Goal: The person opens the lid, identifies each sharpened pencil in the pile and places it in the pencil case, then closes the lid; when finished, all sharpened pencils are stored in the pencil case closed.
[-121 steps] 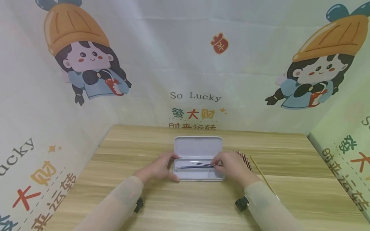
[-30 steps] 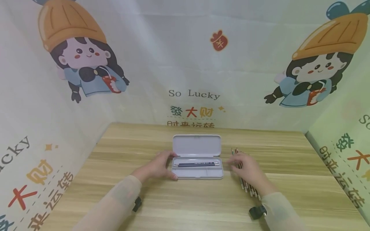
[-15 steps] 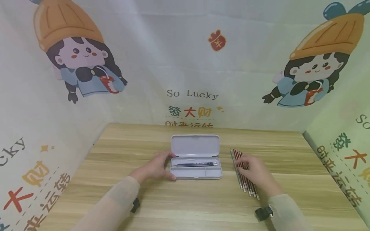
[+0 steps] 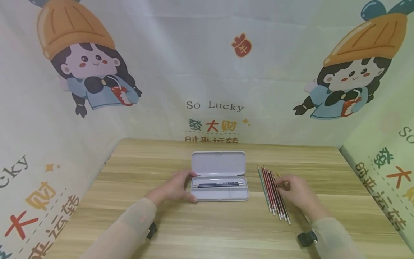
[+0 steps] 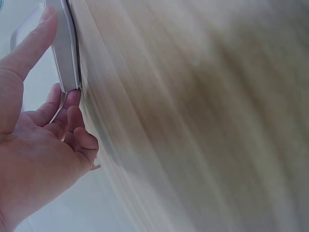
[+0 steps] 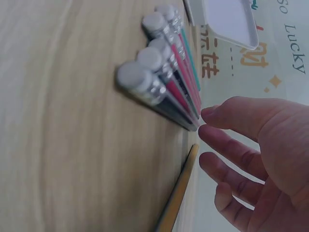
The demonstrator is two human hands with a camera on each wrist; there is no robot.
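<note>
Two words on the backdrop (image 4: 168, 61): "So Lucky", with "發大财" below.
Dark pencils (image 4: 220, 185): light lettering, too small to read; in the case's rear compartment.
Pencil case (image 4: 210, 195): lid raised, on the table (image 4: 181, 230) between the hands.
Left hand (image 4: 176, 185): thumb and fingers spread, gripping the case's left end.
Right hand (image 4: 295, 189): fingers loosely bent, thumb just apart from forefinger, near the pencil row (image 4: 271, 194) and yellow stick (image 6: 179, 193); contact, cannot tell.
Edges: wood shows between case and row; the table's far edge meets the backdrop.
</note>
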